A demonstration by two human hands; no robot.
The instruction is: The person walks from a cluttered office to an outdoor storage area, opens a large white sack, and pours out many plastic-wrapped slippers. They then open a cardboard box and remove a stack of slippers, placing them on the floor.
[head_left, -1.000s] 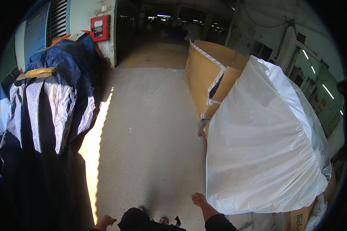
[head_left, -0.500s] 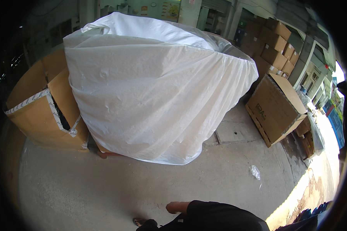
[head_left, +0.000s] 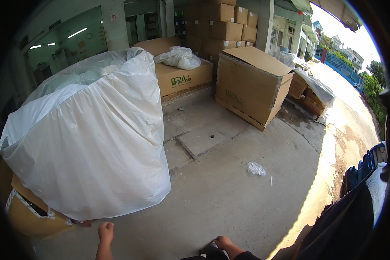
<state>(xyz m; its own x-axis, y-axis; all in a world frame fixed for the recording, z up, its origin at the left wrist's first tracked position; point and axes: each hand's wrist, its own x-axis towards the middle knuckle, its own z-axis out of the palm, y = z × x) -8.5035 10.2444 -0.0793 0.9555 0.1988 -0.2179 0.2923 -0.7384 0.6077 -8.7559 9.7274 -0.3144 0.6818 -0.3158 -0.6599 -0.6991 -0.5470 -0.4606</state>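
Observation:
My left hand hangs low over the concrete floor, its fingers curled in and nothing visible in them. It is nearest to the lower edge of a large white plastic sheet, without touching it. The sheet drapes in folds over a big bulky load and hides it almost to the floor. To the right, my right hand comes in at the lower edge below a dark sleeve. Its fingers are curled too, with nothing seen in them.
Cut-open cardboard with white tape stands at the left. A tall cardboard box on a pallet and a lower box topped by bundled plastic stand farther off. Crumpled clear plastic lies on the floor. Dark fabric hangs at the right.
My view has swung to the right, so the white sheet now sits farther left and the tall box nearer the middle. My left hand has come into view.

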